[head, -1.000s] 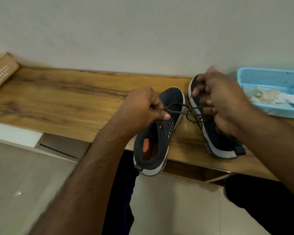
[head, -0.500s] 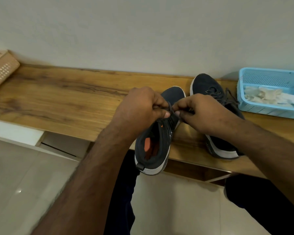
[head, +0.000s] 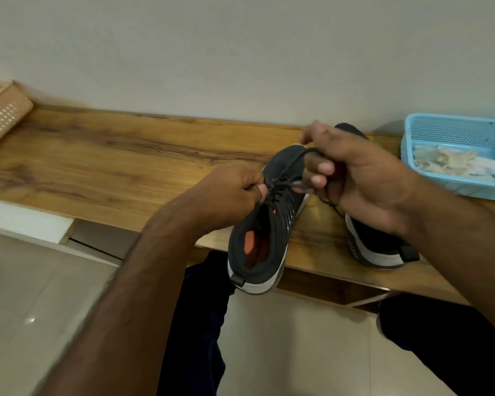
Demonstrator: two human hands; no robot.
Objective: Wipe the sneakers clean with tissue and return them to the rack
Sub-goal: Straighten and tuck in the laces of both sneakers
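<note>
Wooden counter (head: 103,155) carries both sneakers; my left hand (head: 229,192) and right hand (head: 352,172) each pinch the near sneaker's (head: 269,232) lace (head: 295,158).

A long wood-grain shelf top (head: 120,155) runs along the wall — a tan perforated basket (head: 0,115) at its left end, two dark sneakers (head: 269,224) near the front edge, a light-blue plastic basket (head: 452,132) at the right end.

Two sneakers (head: 272,224) (head: 375,244) — two baskets (head: 457,132) (head: 3,115) — two hands (head: 232,192) (head: 355,178).
</note>
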